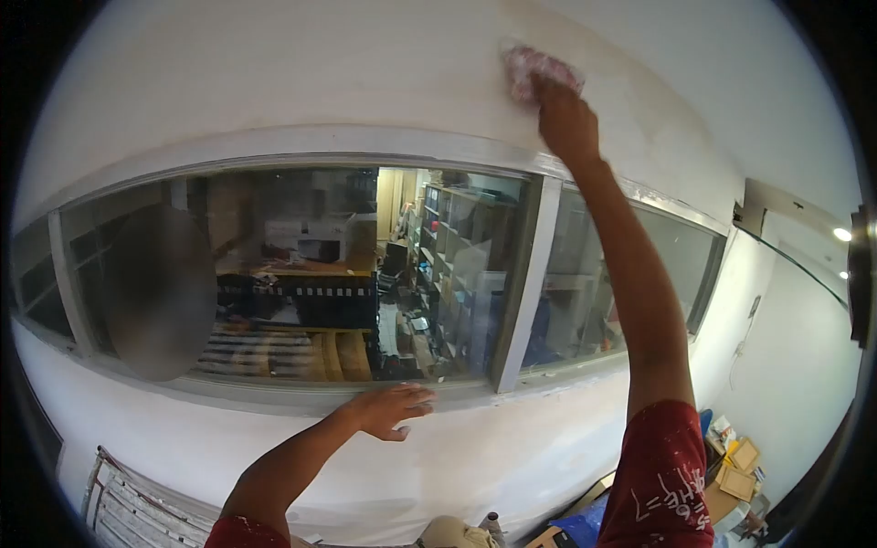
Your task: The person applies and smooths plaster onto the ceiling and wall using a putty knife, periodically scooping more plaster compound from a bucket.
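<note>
High on the wall (301, 78) above the window, my right hand (568, 126) grips a pink-and-white mottled rag (541, 73), which is pressed flat to the surface. That arm is stretched far up. My left hand (395, 411) is lower, at the window's bottom sill (274, 395), palm down with its fingers stretched out and nothing in it.
A long framed window (528, 274) crosses the wall, with shelves (448, 224) and clutter behind the glass. A paint-spattered metal scaffold (137, 507) is at lower left. Cardboard boxes (735, 475) and a blue sheet (583, 528) lie at lower right.
</note>
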A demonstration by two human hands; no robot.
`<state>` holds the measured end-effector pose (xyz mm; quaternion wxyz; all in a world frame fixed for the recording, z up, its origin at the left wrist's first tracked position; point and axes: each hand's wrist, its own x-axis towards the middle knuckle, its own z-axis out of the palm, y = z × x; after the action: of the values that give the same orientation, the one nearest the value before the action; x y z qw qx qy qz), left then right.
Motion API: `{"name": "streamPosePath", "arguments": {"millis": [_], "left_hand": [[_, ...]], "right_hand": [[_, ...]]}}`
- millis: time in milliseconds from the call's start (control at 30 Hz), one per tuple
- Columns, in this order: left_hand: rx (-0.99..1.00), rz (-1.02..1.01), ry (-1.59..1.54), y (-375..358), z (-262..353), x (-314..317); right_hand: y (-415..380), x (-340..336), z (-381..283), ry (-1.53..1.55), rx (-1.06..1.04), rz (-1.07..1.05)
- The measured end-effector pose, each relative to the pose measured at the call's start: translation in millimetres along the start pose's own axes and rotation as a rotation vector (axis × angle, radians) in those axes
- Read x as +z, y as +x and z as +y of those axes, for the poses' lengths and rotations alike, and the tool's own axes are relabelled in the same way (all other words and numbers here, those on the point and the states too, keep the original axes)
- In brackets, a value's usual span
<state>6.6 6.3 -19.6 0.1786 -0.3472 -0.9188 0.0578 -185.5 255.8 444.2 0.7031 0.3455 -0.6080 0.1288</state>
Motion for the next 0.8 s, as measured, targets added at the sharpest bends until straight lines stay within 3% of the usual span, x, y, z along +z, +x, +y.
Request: {"name": "streamPosePath", "arguments": {"millis": [100,167,300,367,400,500,567,633,667,767,800], "left_hand": [[0.001,-0.003,-0.021,-2,3,-4],[0.004,0.001,-0.04,0,2,-6],[-0.017,-0.032,-0.021,-1,3,-7],[-0.026,-0.025,-0.014,-3,2,-3],[-0.022,-0.024,-0.015,-4,2,-2],[-0.013,-0.013,-0.01,-3,-2,0],[-0.001,-0.012,-0.006,-3,-2,2],[-0.018,-0.035,0.005,-3,0,0],[-0.023,-0.042,0.009,0,1,0],[-0.036,-0.093,0.032,0,1,-2],[-0.035,-0.084,0.045,-1,0,-2]], "right_hand": [[-58,-54,-30,0.025,-0.18,-0.012],[-54,-83,-12,0.001,-0.101,-0.177],[4,-90,48,-0.048,0.204,-0.004],[34,-70,88,-0.05,0.426,-0.045],[44,-52,112,-0.039,0.461,-0.033],[60,-36,105,0.033,0.477,-0.002],[69,-21,85,-0.015,0.345,-0.021],[53,-30,26,-0.005,0.15,-0.003],[35,-43,-6,-0.044,0.122,-0.092],[-23,-87,-54,0.253,-0.159,-0.069],[-23,-94,-52,0.203,-0.091,-0.084]]}}
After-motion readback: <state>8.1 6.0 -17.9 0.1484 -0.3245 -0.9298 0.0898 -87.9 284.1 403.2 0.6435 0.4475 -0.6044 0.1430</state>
